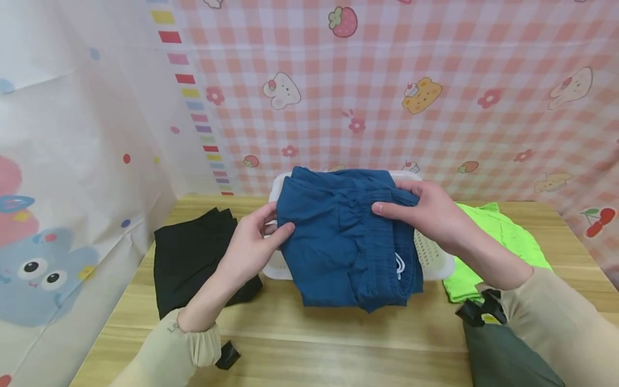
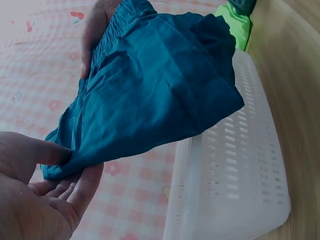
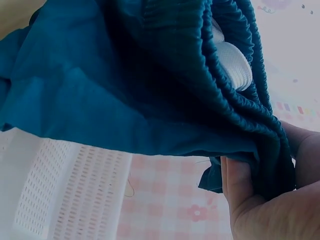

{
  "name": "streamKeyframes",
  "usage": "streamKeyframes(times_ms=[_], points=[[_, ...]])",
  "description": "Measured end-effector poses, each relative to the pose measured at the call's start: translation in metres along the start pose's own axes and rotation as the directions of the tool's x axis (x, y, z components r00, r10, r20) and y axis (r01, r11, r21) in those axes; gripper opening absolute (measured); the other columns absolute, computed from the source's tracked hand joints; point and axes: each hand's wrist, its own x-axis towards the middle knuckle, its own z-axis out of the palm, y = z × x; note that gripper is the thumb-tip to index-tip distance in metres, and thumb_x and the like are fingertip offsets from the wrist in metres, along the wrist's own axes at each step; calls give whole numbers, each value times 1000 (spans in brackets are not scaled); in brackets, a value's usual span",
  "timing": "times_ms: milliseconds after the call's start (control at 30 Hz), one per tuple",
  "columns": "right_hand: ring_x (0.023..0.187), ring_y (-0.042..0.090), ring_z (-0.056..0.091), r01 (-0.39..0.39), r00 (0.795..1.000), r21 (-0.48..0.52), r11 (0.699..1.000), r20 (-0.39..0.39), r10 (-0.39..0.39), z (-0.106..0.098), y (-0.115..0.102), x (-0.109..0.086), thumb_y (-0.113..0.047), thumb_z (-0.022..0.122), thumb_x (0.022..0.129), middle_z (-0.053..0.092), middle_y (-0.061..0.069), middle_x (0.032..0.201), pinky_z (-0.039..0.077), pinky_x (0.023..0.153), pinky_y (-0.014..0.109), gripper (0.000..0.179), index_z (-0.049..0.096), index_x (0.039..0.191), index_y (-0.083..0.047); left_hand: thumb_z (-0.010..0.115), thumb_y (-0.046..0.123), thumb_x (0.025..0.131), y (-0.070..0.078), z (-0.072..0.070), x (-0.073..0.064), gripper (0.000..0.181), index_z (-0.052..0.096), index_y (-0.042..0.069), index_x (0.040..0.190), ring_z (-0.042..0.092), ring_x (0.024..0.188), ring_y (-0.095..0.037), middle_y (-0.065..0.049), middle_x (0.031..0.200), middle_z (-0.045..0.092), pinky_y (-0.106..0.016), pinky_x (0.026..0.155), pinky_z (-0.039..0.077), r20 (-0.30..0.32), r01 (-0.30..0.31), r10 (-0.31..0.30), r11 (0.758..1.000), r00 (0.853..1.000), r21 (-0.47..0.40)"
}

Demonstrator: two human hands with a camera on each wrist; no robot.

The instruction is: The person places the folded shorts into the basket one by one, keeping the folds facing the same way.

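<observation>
Can't read that cuff mark (image 1: pixel 172 325); left hand (image 1: pixel 253 242) and right hand (image 1: pixel 432 215) clamped on blue shorts (image 1: pixel 333 231), drawstring (image 3: pixel 234 66) hidden from left-wrist cam.

Left hand (image 1: pixel 255 236) pinching, thumb (image 1: pixel 284 231) towards two o'clock in the head view; right hand (image 1: pixel 432 209) pinching too, thumb (image 1: pixel 394 210) towards nine!

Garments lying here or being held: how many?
4: a blue garment held by the left hand and right hand, a black garment left of the basket, and, on the right, a bright green garment and, nearer, a dark grey-green garment. More may be hidden.
</observation>
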Motion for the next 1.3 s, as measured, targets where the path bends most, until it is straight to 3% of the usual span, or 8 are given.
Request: streamKeyframes(times_ms=[200,400,600,833,1100,1300], points=[[125,19,66,-7,1000,1,1000,10,7,-2,-4,7,-40,73,99,70,12,141,52,115,46,54,62,144,-13,63,11,104,0,-2,6,45,55,0,147,77,112,-36,-24,138,69,-36,87,67,0,14,-14,1000,1000,-3],[133,28,61,-22,999,2,1000,24,22,-4,-8,13,-39,72,100,67,16,144,47,120,51,57,58,148,-10,62,9,104,0,-5,11,45,55,0,147,77,113,-37,-24,139,68,-41,89,66,4,22,-22,1000,1000,1],[139,27,53,-16,999,14,1000,31,15,-6,-12,19,-36,72,100,64,15,147,45,121,50,52,62,144,-9,62,10,105,0,-7,17,45,55,0,148,78,110,-37,-24,138,68,-39,86,67,10,21,-22,1000,1000,16],[137,26,54,-10,999,-14,1000,36,10,-6,-13,27,-38,72,100,67,15,144,45,121,49,51,64,142,-9,62,11,105,-3,-9,24,44,55,2,148,78,110,-36,-24,139,67,-40,86,67,10,32,-33,999,999,35],[123,20,59,-25,999,-30,999,29,26,-8,-15,35,-41,73,99,77,1,123,49,113,40,49,68,136,-9,61,12,106,-2,-11,31,43,55,1,146,77,110,-36,-25,139,67,-37,81,67,21,64,-65,997,998,42],[133,26,55,-20,999,-49,999,31,22,-8,-20,40,-39,73,99,67,12,144,44,120,48,52,66,141,-9,60,11,106,-3,-13,35,42,55,-1,146,77,109,-39,-27,135,67,-37,80,68,25,74,-75,997,997,38]])
